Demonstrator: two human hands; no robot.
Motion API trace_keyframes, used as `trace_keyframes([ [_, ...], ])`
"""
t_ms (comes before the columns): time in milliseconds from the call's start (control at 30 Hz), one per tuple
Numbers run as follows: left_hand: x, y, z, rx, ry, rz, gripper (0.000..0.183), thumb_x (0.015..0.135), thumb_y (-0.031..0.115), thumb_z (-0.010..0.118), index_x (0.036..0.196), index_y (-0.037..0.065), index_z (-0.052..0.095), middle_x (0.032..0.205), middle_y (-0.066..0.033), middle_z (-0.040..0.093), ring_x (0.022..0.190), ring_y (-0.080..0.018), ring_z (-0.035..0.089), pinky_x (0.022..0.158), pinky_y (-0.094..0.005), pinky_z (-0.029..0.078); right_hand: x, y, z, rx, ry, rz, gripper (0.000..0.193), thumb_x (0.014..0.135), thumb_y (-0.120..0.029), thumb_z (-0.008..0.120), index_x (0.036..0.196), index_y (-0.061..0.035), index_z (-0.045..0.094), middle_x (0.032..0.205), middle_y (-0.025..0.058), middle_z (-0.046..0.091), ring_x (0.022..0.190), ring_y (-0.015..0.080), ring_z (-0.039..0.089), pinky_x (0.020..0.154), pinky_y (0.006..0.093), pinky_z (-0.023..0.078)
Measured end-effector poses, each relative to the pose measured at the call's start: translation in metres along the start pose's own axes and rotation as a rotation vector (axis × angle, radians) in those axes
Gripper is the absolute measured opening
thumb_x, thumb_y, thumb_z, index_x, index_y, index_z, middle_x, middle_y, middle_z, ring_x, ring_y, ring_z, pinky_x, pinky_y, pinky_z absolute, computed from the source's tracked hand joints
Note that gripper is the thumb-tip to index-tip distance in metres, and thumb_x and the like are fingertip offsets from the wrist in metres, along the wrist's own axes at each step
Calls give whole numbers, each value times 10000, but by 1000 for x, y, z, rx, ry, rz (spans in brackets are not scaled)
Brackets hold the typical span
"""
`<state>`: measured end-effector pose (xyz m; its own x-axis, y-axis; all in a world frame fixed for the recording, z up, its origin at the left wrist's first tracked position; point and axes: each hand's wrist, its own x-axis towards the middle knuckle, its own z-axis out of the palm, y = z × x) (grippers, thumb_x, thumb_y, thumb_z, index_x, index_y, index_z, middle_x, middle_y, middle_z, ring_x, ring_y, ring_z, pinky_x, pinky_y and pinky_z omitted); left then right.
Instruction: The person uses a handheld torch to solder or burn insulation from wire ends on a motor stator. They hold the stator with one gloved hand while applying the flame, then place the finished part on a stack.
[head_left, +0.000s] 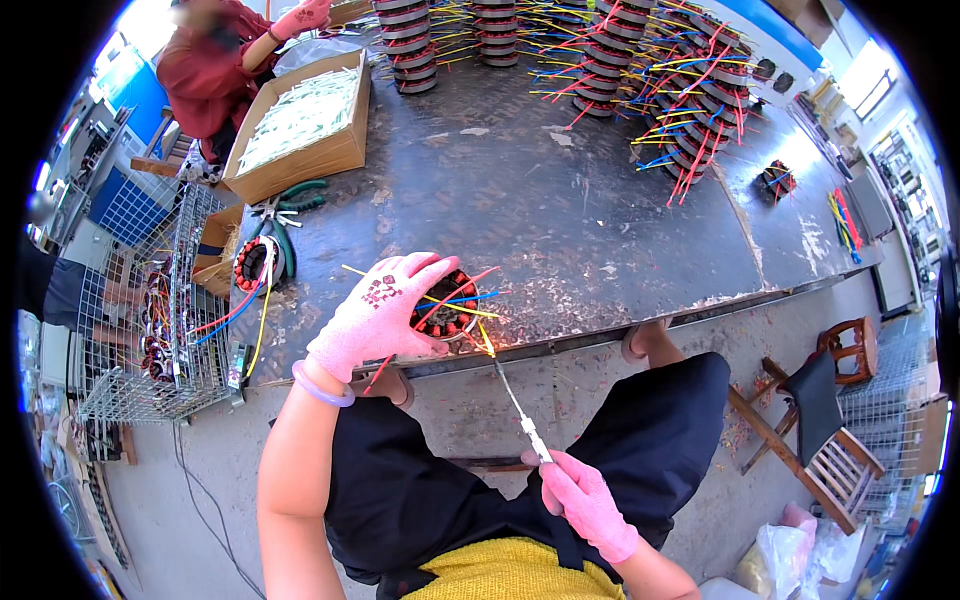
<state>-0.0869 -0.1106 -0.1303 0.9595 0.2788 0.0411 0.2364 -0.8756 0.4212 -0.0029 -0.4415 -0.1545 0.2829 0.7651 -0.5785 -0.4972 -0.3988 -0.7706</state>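
Note:
My left hand, in a pink glove, is closed around the side of a motor stator at the table's near edge. Red, blue and yellow wires stick out of the stator, mostly toward the right. My right hand, also pink-gloved, grips the white rear end of a thin metal torch. An orange flame burns at the torch's tip, close beside the stator's lower right side and its wires. Whether the flame touches a wire I cannot tell.
Tall stacks of wired stators line the table's far side. At left are a cardboard box of white sleeves, green-handled pliers, another stator and a wire basket. A person in red sits beyond. A chair stands right.

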Motion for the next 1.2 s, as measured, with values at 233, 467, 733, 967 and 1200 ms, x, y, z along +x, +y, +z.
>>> trace_keyframes([
  [233, 1, -1, 0, -36, -12, 2, 967, 575, 276, 879, 1429, 79, 472, 1388, -176, 507, 1275, -384, 483, 1095, -441, 388, -1, 5, -1, 36, -7, -27, 344, 1039, -223, 497, 1281, 4, 589, 661, -59, 429, 587, 42, 407, 552, 214, 336],
  [467, 2, -2, -1, -52, -8, -2, 1018, 578, 257, 889, 1462, 62, 422, 1383, -172, 508, 1279, -367, 483, 1098, -418, 383, -1, 4, -2, 1, -16, -19, 346, 1044, -215, 487, 1289, 10, 583, 656, -56, 431, 581, 43, 404, 544, 219, 338],
  [733, 4, 1, 0, -56, 7, -8, 995, 567, 239, 895, 1438, 64, 446, 1353, -161, 510, 1247, -370, 503, 1076, -426, 402, -1, 4, -2, -16, -6, -46, 349, 1034, -227, 498, 1277, 7, 586, 671, -49, 453, 585, 47, 414, 543, 226, 347],
  [967, 3, 0, 0, -30, 9, -1, 978, 564, 229, 891, 1427, 66, 460, 1335, -155, 518, 1237, -367, 509, 1068, -423, 410, 1, 6, 0, 6, -12, -8, 338, 1037, -185, 488, 1286, 26, 574, 670, -55, 441, 600, 52, 404, 556, 213, 328],
  [1200, 4, 1, 0, -44, 10, 2, 971, 569, 254, 887, 1421, 63, 463, 1331, -160, 520, 1236, -372, 506, 1065, -427, 410, 1, 5, -1, 1, -26, -9, 349, 1036, -222, 492, 1289, 1, 582, 674, -44, 456, 600, 56, 428, 558, 231, 362],
])
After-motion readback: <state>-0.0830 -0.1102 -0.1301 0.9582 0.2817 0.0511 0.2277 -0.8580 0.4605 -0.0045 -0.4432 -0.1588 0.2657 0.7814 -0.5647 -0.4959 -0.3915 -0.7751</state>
